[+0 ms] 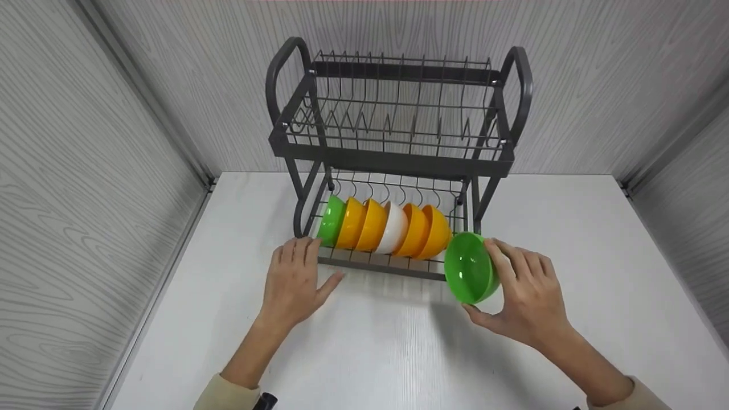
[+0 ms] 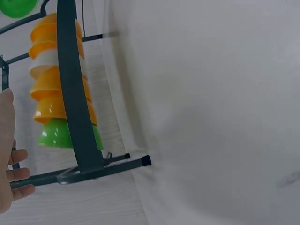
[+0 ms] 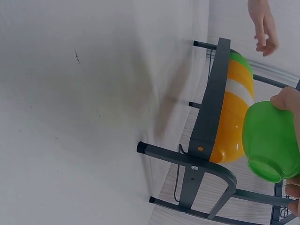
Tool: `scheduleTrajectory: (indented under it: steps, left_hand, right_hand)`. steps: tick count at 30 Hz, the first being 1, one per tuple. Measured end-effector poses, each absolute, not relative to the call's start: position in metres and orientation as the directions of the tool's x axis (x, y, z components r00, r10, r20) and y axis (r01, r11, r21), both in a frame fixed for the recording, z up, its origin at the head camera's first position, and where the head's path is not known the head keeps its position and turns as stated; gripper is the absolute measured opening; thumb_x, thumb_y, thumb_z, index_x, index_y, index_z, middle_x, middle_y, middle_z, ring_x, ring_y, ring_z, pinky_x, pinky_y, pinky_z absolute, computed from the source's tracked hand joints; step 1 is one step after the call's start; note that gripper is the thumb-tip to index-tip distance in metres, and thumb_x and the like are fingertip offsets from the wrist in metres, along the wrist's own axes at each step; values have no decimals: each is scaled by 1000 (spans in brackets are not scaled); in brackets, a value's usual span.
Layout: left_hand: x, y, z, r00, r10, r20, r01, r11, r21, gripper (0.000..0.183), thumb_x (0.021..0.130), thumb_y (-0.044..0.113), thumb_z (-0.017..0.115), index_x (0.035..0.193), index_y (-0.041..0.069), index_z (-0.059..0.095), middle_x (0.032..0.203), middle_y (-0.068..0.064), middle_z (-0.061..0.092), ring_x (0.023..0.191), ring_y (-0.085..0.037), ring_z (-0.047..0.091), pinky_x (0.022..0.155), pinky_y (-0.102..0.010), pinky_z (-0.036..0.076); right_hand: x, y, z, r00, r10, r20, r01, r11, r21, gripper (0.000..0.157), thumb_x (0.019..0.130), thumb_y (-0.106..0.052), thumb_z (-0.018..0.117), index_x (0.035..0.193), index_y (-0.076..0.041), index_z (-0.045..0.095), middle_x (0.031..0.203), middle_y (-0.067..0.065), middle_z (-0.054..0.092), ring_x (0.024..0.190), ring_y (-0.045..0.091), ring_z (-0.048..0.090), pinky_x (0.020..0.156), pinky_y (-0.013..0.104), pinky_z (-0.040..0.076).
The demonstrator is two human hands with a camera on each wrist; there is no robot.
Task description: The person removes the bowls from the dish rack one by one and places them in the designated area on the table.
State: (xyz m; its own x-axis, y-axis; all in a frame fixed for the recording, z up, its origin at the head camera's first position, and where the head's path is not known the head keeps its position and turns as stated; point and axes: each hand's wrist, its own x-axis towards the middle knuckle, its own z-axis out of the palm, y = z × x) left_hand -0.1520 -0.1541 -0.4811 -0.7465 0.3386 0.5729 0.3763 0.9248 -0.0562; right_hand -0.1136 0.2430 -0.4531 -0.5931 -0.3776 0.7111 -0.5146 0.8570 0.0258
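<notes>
My right hand [image 1: 529,296] holds a green bowl [image 1: 470,267] tilted on its side, thumb at the lower rim and fingers at the upper right. This bowl is just off the front right corner of the rack's lower tier. A row of nested bowls lies sideways on that tier: a green bowl [image 1: 331,221] at the left end, then orange bowls [image 1: 351,223] with one white bowl [image 1: 393,229] among them. My left hand [image 1: 293,282] is by the front left corner, fingers straight, thumb spread; whether its fingertips touch the rack is unclear.
The dark two-tier dish rack [image 1: 393,156] stands on a white table [image 1: 376,353] against a wood-grain back panel. Wire slots and side handles [image 1: 524,97] make up its upper tier. Panels close in the left and right sides.
</notes>
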Motion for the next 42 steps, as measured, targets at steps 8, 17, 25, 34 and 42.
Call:
scheduleTrajectory:
  steps: [8,17,25,34,42]
  left_hand:
    - [-135,-115,-486,-624,457,633,519,849,-101,85,82,70,76,135,6,60,124,-8,66,114,-26,59,98,-40,53]
    - [-126,-78,-498,-573,554,604,610,781,-138,96,83,87,60,139,9,59,127,-4,67,117,-23,62,100,-38,56]
    - [-124,-47,-505,-567,599,566,653,745,-135,107,75,93,61,143,9,58,130,-4,68,121,-23,63,101,-36,57]
    - [-129,-27,-512,-597,617,512,663,739,-118,123,72,97,59,153,4,49,137,-5,66,125,-21,61,102,-34,56]
    - [-133,-17,-517,-606,605,516,676,734,-67,128,64,100,62,149,4,51,132,-4,65,120,-18,60,98,-30,56]
  right_hand:
    - [-107,244,-463,-646,-347,680,-531,845,-72,102,81,-80,58,148,-3,54,131,17,68,110,35,61,86,54,53]
    - [-100,242,-472,-662,-326,675,-561,813,-158,116,53,-59,91,148,-3,55,128,15,70,110,32,63,87,52,53]
    - [-96,239,-478,-686,-311,657,-581,778,-238,113,60,-66,89,149,-4,56,129,14,72,111,29,63,91,52,53]
    - [-92,235,-481,-689,-309,656,-592,761,-265,116,55,-58,94,149,-4,55,128,13,72,112,27,63,93,45,51]
    - [-91,231,-484,-656,-307,689,-626,732,-269,117,56,-61,92,150,-4,55,127,11,73,110,25,65,93,41,51]
